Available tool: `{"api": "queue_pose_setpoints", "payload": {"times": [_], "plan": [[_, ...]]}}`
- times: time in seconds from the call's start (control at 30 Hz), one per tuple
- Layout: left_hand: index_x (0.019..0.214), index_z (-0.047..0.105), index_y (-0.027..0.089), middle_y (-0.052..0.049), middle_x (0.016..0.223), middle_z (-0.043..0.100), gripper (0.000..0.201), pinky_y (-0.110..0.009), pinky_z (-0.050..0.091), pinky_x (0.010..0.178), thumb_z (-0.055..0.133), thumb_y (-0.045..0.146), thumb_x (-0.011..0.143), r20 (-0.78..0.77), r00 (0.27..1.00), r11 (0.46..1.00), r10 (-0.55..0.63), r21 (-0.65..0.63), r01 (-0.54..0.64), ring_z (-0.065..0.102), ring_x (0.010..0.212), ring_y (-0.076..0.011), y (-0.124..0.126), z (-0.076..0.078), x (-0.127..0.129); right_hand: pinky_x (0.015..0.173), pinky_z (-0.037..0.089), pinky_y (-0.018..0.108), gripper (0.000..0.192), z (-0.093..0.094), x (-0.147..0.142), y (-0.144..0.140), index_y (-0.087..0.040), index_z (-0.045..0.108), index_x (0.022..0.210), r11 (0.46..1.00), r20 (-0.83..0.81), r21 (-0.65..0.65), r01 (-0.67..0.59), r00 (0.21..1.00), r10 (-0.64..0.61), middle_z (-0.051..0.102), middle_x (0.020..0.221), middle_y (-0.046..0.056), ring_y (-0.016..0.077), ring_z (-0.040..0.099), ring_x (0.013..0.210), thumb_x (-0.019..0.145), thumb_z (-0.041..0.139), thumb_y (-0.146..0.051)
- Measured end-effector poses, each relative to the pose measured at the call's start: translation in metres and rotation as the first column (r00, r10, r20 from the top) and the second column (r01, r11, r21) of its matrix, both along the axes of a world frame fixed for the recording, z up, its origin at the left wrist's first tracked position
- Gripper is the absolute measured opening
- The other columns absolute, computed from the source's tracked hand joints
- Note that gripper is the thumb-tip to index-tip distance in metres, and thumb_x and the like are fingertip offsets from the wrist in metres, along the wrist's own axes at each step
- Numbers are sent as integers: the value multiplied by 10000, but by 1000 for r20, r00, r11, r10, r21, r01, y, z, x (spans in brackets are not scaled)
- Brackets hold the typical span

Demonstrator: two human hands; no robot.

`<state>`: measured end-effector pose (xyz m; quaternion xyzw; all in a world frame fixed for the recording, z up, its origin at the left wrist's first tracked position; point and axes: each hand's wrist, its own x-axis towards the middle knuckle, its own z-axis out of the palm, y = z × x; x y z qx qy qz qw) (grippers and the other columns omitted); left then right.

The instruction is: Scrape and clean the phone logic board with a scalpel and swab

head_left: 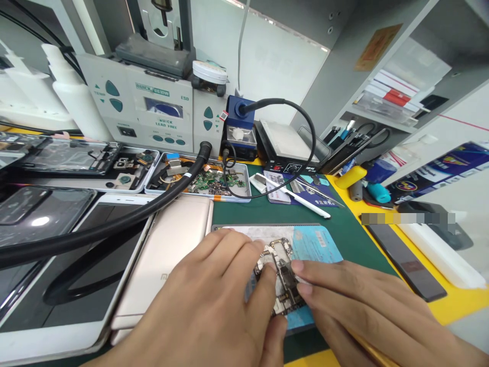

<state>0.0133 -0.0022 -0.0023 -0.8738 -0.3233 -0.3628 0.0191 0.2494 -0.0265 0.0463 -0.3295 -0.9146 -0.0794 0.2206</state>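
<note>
Left hand: the person's left hand lies palm-down, fingers spread, fingertips pressing the left edge of the small bare phone circuit board with metal shields; pinning it, not clamped around it.
Right hand: the right hand comes in from the right, index and middle fingertips laid flat on the board's right edge; fingers together, holding nothing else.
Board position: it rests on the open phone with a pale-blue battery label, on the green work mat near its front edge.
Key relation: the board lies between the two hands, its long axis running away from the person toward the mat's rear edge; both hands touch it, the left covering more.
Left of the phone: a gold phone back cover, just beside.
Rear edge: a metal parts tray of small green boards, a white stylus-like tool, a grey hot-air rework station with its black hose.
</note>
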Motion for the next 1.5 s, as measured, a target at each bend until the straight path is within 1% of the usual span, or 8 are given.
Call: {"api": "queue_pose_setpoints", "payload": {"times": [0.2, 0.37, 0.6, 0.77, 1.03, 1.2, 1.33, 1.5], "plan": [[981, 794, 157, -131, 940, 742, 325, -521, 631, 863, 522, 334, 996, 24, 999, 1000, -29, 10, 28, 685, 965, -337, 0, -3, -1, 979, 557, 65, 380, 0, -1, 0, -125, 829, 926, 1000, -6, 15, 1, 1000, -1, 854, 991, 92, 97, 813, 962, 1124, 519, -222], [929, 788, 163, -116, 890, 735, 308, -499, 637, 802, 511, 285, 983, 41, 999, 998, -18, 64, 15, 684, 891, -316, 5, -8, 2, 1019, 517, 44, 371, 2, -4, 2, -128, 830, 930, 1000, -3, -10, -7, 1000, 7, 856, 995, 73, 79, 807, 971, 1121, 521, -203], [978, 794, 156, -132, 977, 758, 331, -505, 636, 856, 507, 320, 999, 43, 999, 998, -10, 54, 8, 693, 966, -325, 3, -9, 2, 839, 605, 62, 358, -1, -5, 2, -124, 810, 913, 1000, -58, 19, 7, 998, -6, 853, 959, 97, 87, 811, 873, 1117, 529, -212], [963, 793, 165, -123, 948, 753, 314, -504, 628, 842, 506, 289, 993, 48, 999, 998, -5, 59, 3, 690, 939, -322, 3, -7, 1, 897, 606, 88, 218, -3, -2, 5, -125, 802, 946, 1000, -48, -2, -24, 999, 24, 852, 1010, 83, 107, 808, 961, 1060, 620, -162], [979, 786, 169, -114, 963, 747, 282, -508, 625, 858, 546, 315, 998, 16, 999, 999, -39, -15, 39, 683, 965, -322, 2, -6, 1, 868, 632, 141, 240, -5, 4, 1, -122, 787, 1044, 1000, -48, -19, -24, 999, 23, 838, 1091, 88, 120, 793, 1007, 1090, 555, -162], [985, 786, 163, -123, 970, 749, 317, -494, 625, 823, 508, 314, 1000, 58, 998, 998, -13, 63, 9, 684, 953, -320, 3, -8, 2, 926, 602, 126, 240, -12, 6, 2, -113, 774, 1056, 999, -75, -5, -35, 997, 35, 829, 1099, 96, 96, 770, 1054, 1094, 540, -151], [1000, 787, 164, -127, 995, 753, 327, -498, 620, 865, 507, 334, 1005, 38, 999, 999, -12, 41, 10, 683, 989, -320, 3, -9, 1, 910, 610, 133, 208, -12, 7, 4, -119, 767, 1093, 1000, -56, -21, -22, 998, 21, 823, 1126, 89, 102, 769, 1066, 1077, 560, -131], [951, 778, 168, -118, 941, 740, 291, -483, 626, 784, 508, 275, 982, 43, 999, 998, -29, 57, 26, 679, 914, -308, 3, -7, 0, 886, 639, 172, 201, -8, 11, 2, -114, 761, 1115, 998, -52, -40, -57, 997, 55, 819, 1136, 92, 141, 780, 1059, 1051, 571, -99]]}}
